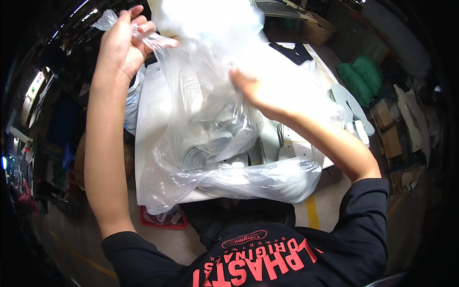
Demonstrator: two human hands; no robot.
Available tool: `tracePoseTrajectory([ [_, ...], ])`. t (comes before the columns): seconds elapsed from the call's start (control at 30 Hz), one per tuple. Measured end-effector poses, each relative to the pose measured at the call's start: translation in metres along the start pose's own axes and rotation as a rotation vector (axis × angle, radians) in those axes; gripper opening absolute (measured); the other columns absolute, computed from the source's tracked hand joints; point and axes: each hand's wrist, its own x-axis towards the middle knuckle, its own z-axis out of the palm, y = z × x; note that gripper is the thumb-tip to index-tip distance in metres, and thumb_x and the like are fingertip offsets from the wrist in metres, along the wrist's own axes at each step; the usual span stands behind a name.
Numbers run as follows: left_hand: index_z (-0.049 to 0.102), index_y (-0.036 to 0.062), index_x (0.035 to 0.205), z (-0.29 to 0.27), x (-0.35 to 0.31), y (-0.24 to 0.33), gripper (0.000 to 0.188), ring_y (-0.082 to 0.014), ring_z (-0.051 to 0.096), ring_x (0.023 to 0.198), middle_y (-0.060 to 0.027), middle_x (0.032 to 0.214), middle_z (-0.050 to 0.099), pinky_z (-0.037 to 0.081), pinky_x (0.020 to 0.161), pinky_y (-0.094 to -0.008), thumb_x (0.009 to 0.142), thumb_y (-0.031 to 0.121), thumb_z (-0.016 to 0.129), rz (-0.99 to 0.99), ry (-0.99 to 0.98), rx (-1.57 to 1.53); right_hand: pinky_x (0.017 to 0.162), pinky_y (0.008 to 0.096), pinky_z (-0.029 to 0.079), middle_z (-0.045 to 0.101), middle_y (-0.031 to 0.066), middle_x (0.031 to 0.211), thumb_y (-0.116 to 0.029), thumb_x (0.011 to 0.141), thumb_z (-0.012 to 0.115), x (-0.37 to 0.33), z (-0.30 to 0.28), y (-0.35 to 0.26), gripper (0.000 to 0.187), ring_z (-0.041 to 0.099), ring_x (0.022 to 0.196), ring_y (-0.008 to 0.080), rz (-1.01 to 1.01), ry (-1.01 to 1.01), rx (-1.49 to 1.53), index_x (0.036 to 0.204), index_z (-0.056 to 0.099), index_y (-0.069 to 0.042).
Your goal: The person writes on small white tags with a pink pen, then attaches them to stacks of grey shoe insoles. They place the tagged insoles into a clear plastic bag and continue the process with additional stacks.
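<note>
A large clear plastic bag [167,138] spreads over the near part of the white table. My left hand [125,45], raised at the far left, is closed round a gathered part of its film, and a twisted end sticks out beyond the fingers. My right hand [247,88] is against the raised film near the middle; glare and plastic hide most of its fingers. Through the film show stacked curved pale grey pieces [201,155]. Beside them, partly covered, lie flat grey pieces with small holes [291,148]. Folded film bunches along the near table edge.
The white table [148,105] is in front of me, its far part washed out by glare. Grey cut-out pieces [351,105] lie at its right edge. A green sack [361,79] and cardboard boxes [388,126] stand to the right. A red crate [150,217] sits below left, near a wicker basket [81,165].
</note>
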Motion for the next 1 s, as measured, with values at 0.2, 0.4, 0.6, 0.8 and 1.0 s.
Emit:
tracePoseTrajectory([
  [0.2, 0.041, 0.0035, 0.162, -0.008, -0.017, 0.015, 0.066, -0.0325, 0.057, 0.132, -0.0201, 0.133, 0.053, 0.057, 0.105, -0.0594, 0.110, 0.032, 0.069, 0.107, -0.109, 0.383, 0.112, 0.0474, 0.051, 0.073, 0.0232, 0.134, -0.029, 0.109, 0.058, -0.007, -0.015, 0.051, 0.041, 0.067, 0.129, 0.0394, -0.103, -0.455, -0.097, 0.139, 0.067, -0.004],
  [0.4, 0.020, -0.0027, 0.170, -0.032, -0.151, -0.023, 0.093, -0.0332, 0.063, 0.131, -0.0296, 0.149, 0.052, 0.058, 0.098, -0.0401, 0.105, 0.034, 0.075, 0.313, -0.567, 1.326, 0.098, 0.0495, 0.057, 0.076, 0.0242, 0.113, -0.019, 0.098, 0.072, -0.004, -0.035, 0.040, 0.032, 0.074, 0.107, 0.0436, -0.381, -0.320, 0.085, 0.122, 0.065, 0.003],
  [0.6, 0.042, -0.0056, 0.156, -0.035, -0.237, -0.013, 0.063, -0.0182, 0.073, 0.092, -0.0165, 0.109, 0.071, 0.058, 0.079, -0.0330, 0.107, 0.023, 0.071, -0.861, -0.952, 0.837, 0.109, 0.0497, 0.053, 0.064, 0.0290, 0.127, -0.019, 0.088, 0.083, -0.016, -0.015, 0.018, 0.058, 0.060, 0.131, 0.0435, -0.269, -0.658, -0.210, 0.134, 0.057, 0.006],
  [0.8, 0.043, -0.0032, 0.147, -0.055, -0.229, 0.025, 0.053, -0.0088, 0.058, 0.068, -0.0057, 0.084, 0.063, 0.047, 0.063, -0.0251, 0.109, 0.024, 0.067, -0.203, -0.017, 0.492, 0.127, 0.0517, 0.035, 0.049, 0.0196, 0.158, -0.013, 0.076, 0.095, -0.060, -0.119, 0.033, 0.115, 0.050, 0.145, 0.0409, -0.431, -0.017, -0.681, 0.171, 0.032, -0.012],
  [1.0, 0.018, -0.0025, 0.164, -0.059, -0.204, 0.060, 0.094, -0.0113, 0.059, 0.077, -0.0092, 0.089, 0.059, 0.050, 0.068, -0.0239, 0.103, 0.045, 0.072, 0.012, -0.392, 0.170, 0.093, 0.0413, 0.053, 0.077, 0.0142, 0.102, -0.014, 0.094, 0.075, -0.103, -0.208, 0.045, 0.020, 0.070, 0.103, 0.0305, 0.361, -0.379, -0.416, 0.108, 0.073, 0.001],
])
